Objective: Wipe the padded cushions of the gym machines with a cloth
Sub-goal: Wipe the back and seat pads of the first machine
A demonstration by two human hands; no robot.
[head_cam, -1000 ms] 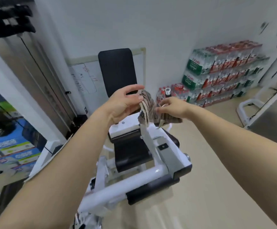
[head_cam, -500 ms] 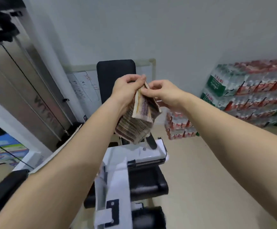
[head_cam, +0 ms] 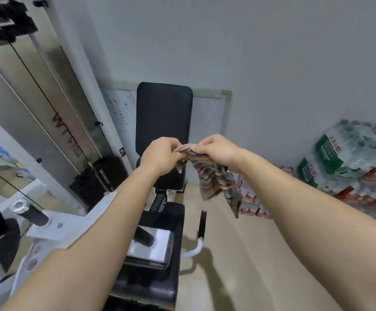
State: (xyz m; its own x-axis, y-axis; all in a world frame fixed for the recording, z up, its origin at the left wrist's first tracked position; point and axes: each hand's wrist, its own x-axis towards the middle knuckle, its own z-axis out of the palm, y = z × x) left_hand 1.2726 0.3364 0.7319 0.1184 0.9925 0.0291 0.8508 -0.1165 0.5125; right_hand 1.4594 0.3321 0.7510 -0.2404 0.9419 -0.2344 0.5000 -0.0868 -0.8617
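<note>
Striped brown-and-grey cloth [head_cam: 216, 178] hangs in the air in front of the person, gathered at its top edge between both hands and trailing down to the right, its lowest corner free above the beige floor [head_cam: 238, 254]. Left hand [head_cam: 161, 154] is curled, fingers pinching the bunched top edge of the cloth; right hand [head_cam: 219, 151] is closed on the same edge just beside it, so the two hands nearly touch. Both bare forearms reach forward from the lower corners.

Behind the hands stands the tall black padded backrest [head_cam: 163, 117] of a gym machine, upright, its rounded top edge clear against a framed whiteboard [head_cam: 207, 115] leaning on the grey wall. The cloth is apart from this pad, held in front of its lower part. Below, the black padded seat [head_cam: 160, 243] runs toward the viewer, with a shiny metal plate [head_cam: 151, 245] lying on it. A short black-gripped handle on a white curved bar [head_cam: 201, 230] sticks up just right of the seat's edge.

To the left, the white frame [head_cam: 70, 223] and the black weight stack [head_cam: 99, 178] with its cables crowd close to the seat. To the right the floor lies open as far as the shrink-wrapped packs of bottled water [head_cam: 348, 164] stacked against the wall.
</note>
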